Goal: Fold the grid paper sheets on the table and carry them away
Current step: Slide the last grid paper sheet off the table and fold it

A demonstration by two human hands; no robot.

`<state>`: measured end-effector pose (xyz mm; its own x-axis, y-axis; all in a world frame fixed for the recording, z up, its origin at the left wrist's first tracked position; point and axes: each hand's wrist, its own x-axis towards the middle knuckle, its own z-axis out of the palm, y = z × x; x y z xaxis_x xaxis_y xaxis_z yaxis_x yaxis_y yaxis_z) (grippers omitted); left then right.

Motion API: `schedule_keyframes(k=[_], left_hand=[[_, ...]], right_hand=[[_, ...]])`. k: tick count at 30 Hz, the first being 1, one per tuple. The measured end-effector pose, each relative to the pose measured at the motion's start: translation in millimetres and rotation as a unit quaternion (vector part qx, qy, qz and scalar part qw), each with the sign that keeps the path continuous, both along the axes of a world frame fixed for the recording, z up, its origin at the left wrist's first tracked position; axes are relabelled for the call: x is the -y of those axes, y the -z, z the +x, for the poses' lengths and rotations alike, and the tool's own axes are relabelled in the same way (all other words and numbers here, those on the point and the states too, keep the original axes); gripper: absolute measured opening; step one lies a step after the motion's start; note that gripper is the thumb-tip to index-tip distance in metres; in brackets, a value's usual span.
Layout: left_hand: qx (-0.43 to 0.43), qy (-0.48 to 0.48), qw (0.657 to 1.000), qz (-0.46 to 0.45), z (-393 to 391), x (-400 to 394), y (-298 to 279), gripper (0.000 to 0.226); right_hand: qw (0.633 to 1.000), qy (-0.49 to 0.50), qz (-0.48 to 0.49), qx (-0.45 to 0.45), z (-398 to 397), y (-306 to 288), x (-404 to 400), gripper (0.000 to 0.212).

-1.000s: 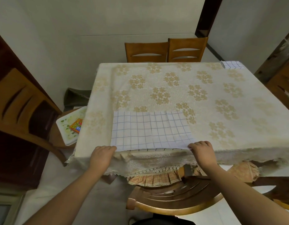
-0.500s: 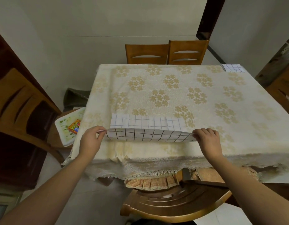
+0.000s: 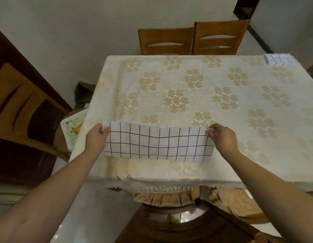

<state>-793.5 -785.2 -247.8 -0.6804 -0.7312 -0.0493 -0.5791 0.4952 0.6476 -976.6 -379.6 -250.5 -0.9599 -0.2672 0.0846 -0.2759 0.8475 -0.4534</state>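
Observation:
A white grid paper sheet [image 3: 158, 142] with black lines lies folded over on itself near the front of the table [image 3: 196, 95], which has a cream floral cloth. My left hand [image 3: 97, 138] pinches the sheet's far left corner. My right hand [image 3: 222, 137] pinches its far right corner. The top flap reaches the sheet's far edge, and a thin strip of the lower layer shows beyond it. A second, small folded grid paper [image 3: 278, 59] rests at the far right corner of the table.
Two wooden chairs [image 3: 192, 40] stand behind the table. Another wooden chair [image 3: 20, 109] is at the left, with a printed tray [image 3: 72, 130] on a stool beside the table. A chair back [image 3: 187, 221] is right below me at the front edge.
Both hands lifted the sheet's near edge and carried it away from me, folding the sheet in half. The view moved closer to the table.

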Motion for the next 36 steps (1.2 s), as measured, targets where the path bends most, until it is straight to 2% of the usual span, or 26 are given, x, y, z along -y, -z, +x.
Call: schedule_keyframes(k=[8, 15, 19, 22, 24, 26, 28, 31, 33, 36], left_hand=[[0.055, 0.013, 0.998, -0.02, -50, 14, 34, 0.029], [0.092, 0.006, 0.996, -0.006, -71, 26, 63, 0.016], [0.103, -0.004, 0.995, 0.005, -71, 29, 78, 0.028], [0.065, -0.028, 0.997, 0.038, -69, 22, 79, 0.036], [0.041, -0.032, 0.999, -0.015, -66, 20, 81, 0.04], [0.029, 0.006, 0.994, -0.101, -60, 12, 85, 0.04], [0.003, 0.122, 0.979, -0.163, -49, -7, 91, 0.044], [0.037, 0.298, 0.925, -0.232, -27, -48, 108, 0.053], [0.096, 0.343, 0.901, -0.249, -16, -66, 119, 0.057], [0.159, 0.348, 0.888, -0.255, -10, -73, 130, 0.059]], right_hand=[[0.98, 0.082, -0.109, 0.141, -47, 38, 4, 0.015], [0.979, 0.075, -0.085, 0.168, -64, 64, 14, 0.014], [0.977, 0.077, -0.089, 0.177, -68, 76, 20, 0.014], [0.975, 0.081, -0.094, 0.182, -68, 82, 25, 0.02], [0.975, 0.09, -0.107, 0.171, -66, 84, 28, 0.036], [0.985, 0.086, -0.082, 0.122, -59, 88, 30, 0.046], [0.994, 0.054, -0.063, 0.072, -41, 91, 35, 0.047], [0.997, -0.05, -0.05, 0.028, 2, 94, 51, 0.05], [0.993, -0.121, -0.016, 0.003, 29, 104, 64, 0.053], [0.984, -0.168, 0.058, 0.01, 51, 119, 79, 0.055]])
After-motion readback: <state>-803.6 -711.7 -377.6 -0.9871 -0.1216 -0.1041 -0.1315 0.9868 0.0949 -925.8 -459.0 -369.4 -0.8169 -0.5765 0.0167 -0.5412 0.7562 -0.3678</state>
